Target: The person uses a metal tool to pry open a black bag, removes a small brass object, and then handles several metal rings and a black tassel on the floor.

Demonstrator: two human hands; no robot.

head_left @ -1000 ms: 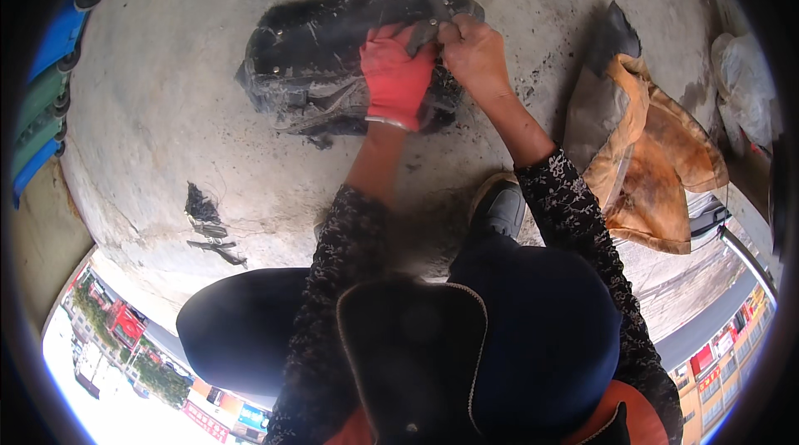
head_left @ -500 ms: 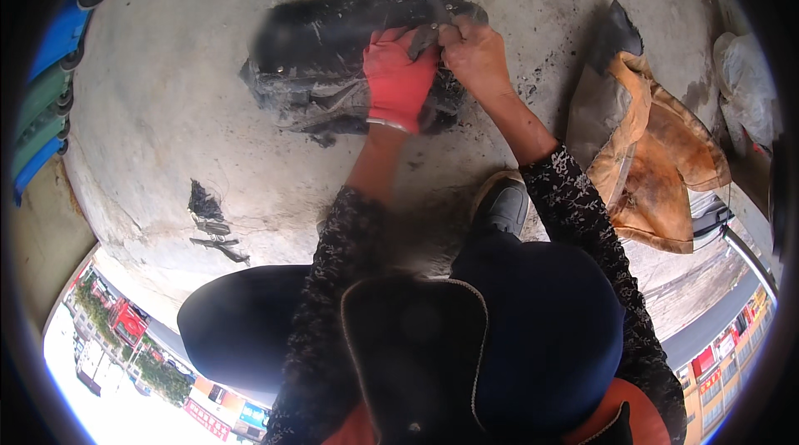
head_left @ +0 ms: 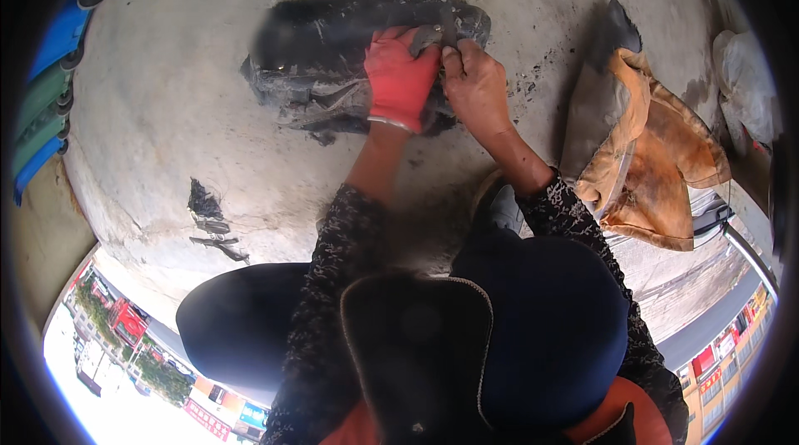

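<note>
One red-gloved left hand is pinching one small grey-black flap over one scuffed black oblong bundle, which is lying beneath both hands. One bare right hand is pinching one thin dark strip that is pointing away beyond its fingertips. One stained orange-brown fabric piece is lying well to that hand's right.

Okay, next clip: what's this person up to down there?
A crouching person is working on a battered black item on the concrete floor. The red-gloved left hand grips a dark flap at its right part; the bare right hand is close beside it, pinching something thin and dark, hard to identify. Black scraps lie at left, brown cloth at right.
</note>
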